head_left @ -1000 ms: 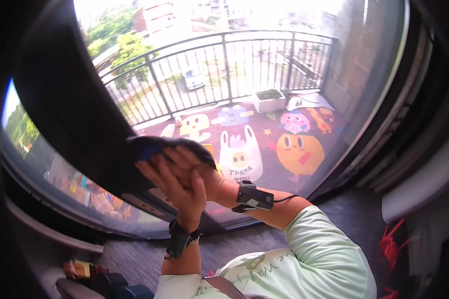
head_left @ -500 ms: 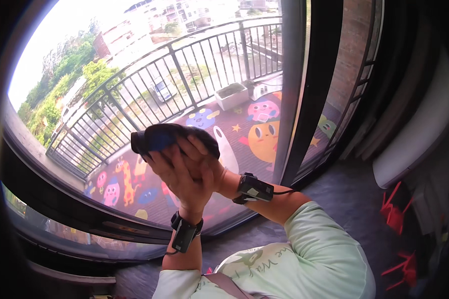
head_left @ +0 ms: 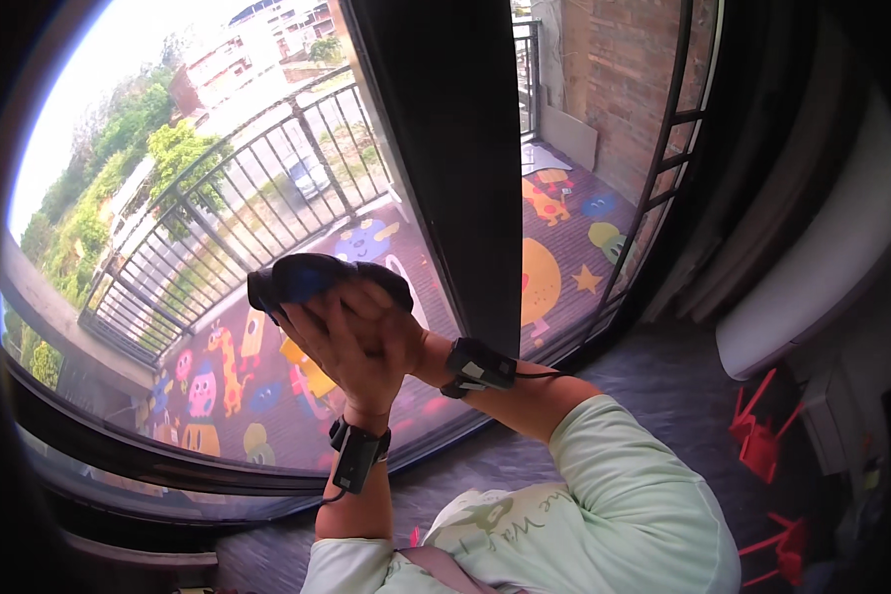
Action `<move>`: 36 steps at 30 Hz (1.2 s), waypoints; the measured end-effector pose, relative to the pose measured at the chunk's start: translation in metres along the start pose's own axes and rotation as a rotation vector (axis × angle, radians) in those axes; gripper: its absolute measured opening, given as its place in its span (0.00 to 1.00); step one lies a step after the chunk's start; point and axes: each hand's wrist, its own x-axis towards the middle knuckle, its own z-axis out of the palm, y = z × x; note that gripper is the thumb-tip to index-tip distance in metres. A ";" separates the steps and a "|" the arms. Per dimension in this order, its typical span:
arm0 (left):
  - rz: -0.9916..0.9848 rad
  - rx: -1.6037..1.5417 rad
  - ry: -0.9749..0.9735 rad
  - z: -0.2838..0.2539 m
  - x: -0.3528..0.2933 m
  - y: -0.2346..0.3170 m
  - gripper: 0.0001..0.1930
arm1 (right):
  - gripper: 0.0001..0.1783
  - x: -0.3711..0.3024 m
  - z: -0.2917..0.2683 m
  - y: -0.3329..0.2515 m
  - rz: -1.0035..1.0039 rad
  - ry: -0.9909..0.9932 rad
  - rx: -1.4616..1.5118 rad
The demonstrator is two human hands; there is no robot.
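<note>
Both my hands are raised together in the middle of the view, around a black camera (head_left: 302, 273) with a bluish sheen and a short round barrel at its left end. My left hand (head_left: 339, 348) is closed against its underside, fingers pointing up. From the right, my right hand (head_left: 394, 327) wraps the camera's near side, partly hidden behind the left. Where the palms meet, the lower part of the camera is covered. A small black box is strapped to each wrist, the left one (head_left: 354, 455) and the right one (head_left: 480, 366).
Beyond the hands stands a glass sliding door with a thick black frame (head_left: 455, 148). Outside are a metal railing (head_left: 238, 188), a cartoon-printed mat (head_left: 203, 396) and a brick wall (head_left: 629, 99). Red folding stools (head_left: 757, 436) and a white rounded panel (head_left: 802, 307) are at the right.
The view has turned right: the door frame now stands closer to the hands, and more of the brick wall shows. Both hands still hold the camera, slightly further left in view.
</note>
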 end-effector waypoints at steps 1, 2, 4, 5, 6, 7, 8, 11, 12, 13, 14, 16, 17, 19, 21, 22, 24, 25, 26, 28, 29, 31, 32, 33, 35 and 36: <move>-0.028 -0.006 -0.009 0.001 -0.002 0.002 0.36 | 0.29 -0.001 -0.002 0.000 0.004 -0.002 -0.039; -0.056 -0.012 -0.016 0.005 -0.002 0.004 0.35 | 0.29 -0.005 -0.003 0.006 0.006 -0.002 -0.040; -0.051 -0.042 -0.023 0.013 0.001 0.015 0.33 | 0.29 -0.015 -0.006 0.019 0.023 -0.036 -0.040; -0.051 -0.068 -0.026 0.019 0.002 0.025 0.30 | 0.29 -0.017 -0.015 0.025 0.021 -0.039 -0.041; -0.050 -0.076 -0.034 0.022 0.003 0.029 0.30 | 0.29 -0.017 -0.025 0.029 0.011 -0.057 -0.028; -0.032 -0.092 -0.028 0.025 0.003 0.034 0.29 | 0.30 -0.017 -0.032 0.031 0.001 -0.076 -0.015; -0.019 -0.105 -0.015 0.030 0.004 0.039 0.28 | 0.30 -0.016 -0.040 0.035 0.002 -0.082 -0.018; 0.038 -0.205 0.021 0.043 0.005 0.038 0.26 | 0.29 -0.017 -0.052 0.047 0.125 -0.070 0.179; 0.070 -0.274 0.050 0.049 0.006 0.038 0.26 | 0.27 -0.019 -0.054 0.052 0.073 0.021 0.138; 0.072 -0.282 0.051 0.052 0.008 0.041 0.26 | 0.26 -0.020 -0.056 0.057 0.020 0.113 0.097; 0.085 -0.238 0.064 0.052 0.010 0.043 0.26 | 0.26 -0.022 -0.056 0.058 0.022 0.114 0.094; 0.100 -0.190 0.076 0.054 0.010 0.046 0.26 | 0.24 -0.023 -0.055 0.061 0.006 -0.017 0.053; 0.102 -0.195 0.076 0.054 0.009 0.046 0.25 | 0.24 -0.023 -0.055 0.063 0.005 -0.017 0.058; 0.101 -0.185 0.076 0.054 0.010 0.047 0.25 | 0.24 -0.023 -0.054 0.064 -0.025 0.067 0.075; 0.094 -0.194 0.070 0.054 0.012 0.053 0.25 | 0.26 -0.029 -0.052 0.069 -0.038 0.055 0.088; 0.087 -0.181 0.071 0.054 0.012 0.055 0.25 | 0.27 -0.032 -0.051 0.070 -0.051 0.045 0.094; 0.064 -0.109 0.024 0.055 0.014 0.058 0.27 | 0.28 -0.032 -0.051 0.071 -0.048 0.024 0.140; 0.056 -0.090 0.026 0.053 0.014 0.062 0.27 | 0.28 -0.032 -0.052 0.071 -0.038 0.005 0.169; 0.024 -0.062 0.033 0.051 0.014 0.067 0.27 | 0.28 -0.030 -0.053 0.071 -0.044 0.005 0.185; -0.012 -0.020 0.042 0.050 0.015 0.075 0.27 | 0.27 -0.026 -0.057 0.069 -0.070 -0.025 0.243; -0.063 0.017 0.064 0.049 0.015 0.079 0.27 | 0.27 -0.022 -0.060 0.068 -0.077 -0.028 0.263; -0.121 0.070 0.088 0.046 0.013 0.091 0.27 | 0.22 -0.014 -0.069 0.068 -0.090 -0.038 0.440; -0.178 0.040 0.099 0.043 0.014 0.098 0.27 | 0.22 -0.011 -0.075 0.066 -0.102 -0.036 0.462; -0.234 0.008 0.110 0.039 0.016 0.104 0.26 | 0.21 -0.008 -0.083 0.065 -0.127 -0.143 0.430; -0.295 -0.131 0.146 0.037 0.025 0.120 0.26 | 0.19 -0.008 -0.104 0.073 -0.152 -0.250 0.387; -0.356 -0.282 0.175 0.035 0.030 0.127 0.26 | 0.18 -0.008 -0.115 0.076 -0.140 -0.082 0.396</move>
